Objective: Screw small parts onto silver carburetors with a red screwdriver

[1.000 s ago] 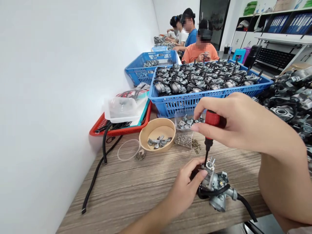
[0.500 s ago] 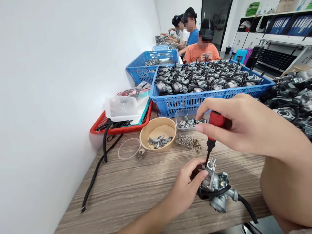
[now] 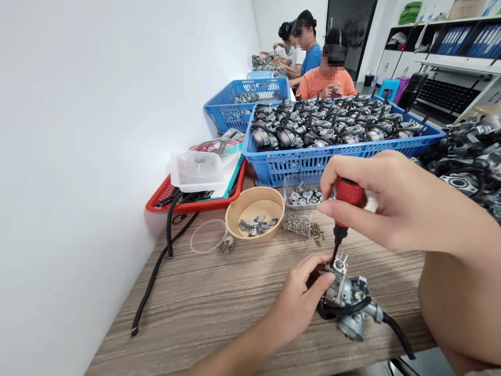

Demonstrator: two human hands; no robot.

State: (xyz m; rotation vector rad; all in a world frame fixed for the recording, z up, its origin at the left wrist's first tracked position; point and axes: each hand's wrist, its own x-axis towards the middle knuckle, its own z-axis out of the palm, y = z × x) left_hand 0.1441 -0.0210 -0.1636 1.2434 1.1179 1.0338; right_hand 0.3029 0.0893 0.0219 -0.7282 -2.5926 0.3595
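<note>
A metal carburetor with a black rubber hose rests near the table's front edge. My left hand is closed around its left side, thumb and fingers near the top. Above it, my right hand grips the red handle of a screwdriver between thumb and fingers. The black shaft points down, and its tip meets the top of the carburetor beside a small upright post. The exact screw under the tip is too small to make out.
Beyond my hands stand a round tan tub of metal pieces, a clear tray of small parts and spilled brass screws. A blue crate of carburetors stands behind. At left is a red basket; co-workers sit farther back.
My right hand's fingers have shifted slightly around the screwdriver handle, showing more of the red. The carburetor and my left hand stay in place. The view has moved a little.
</note>
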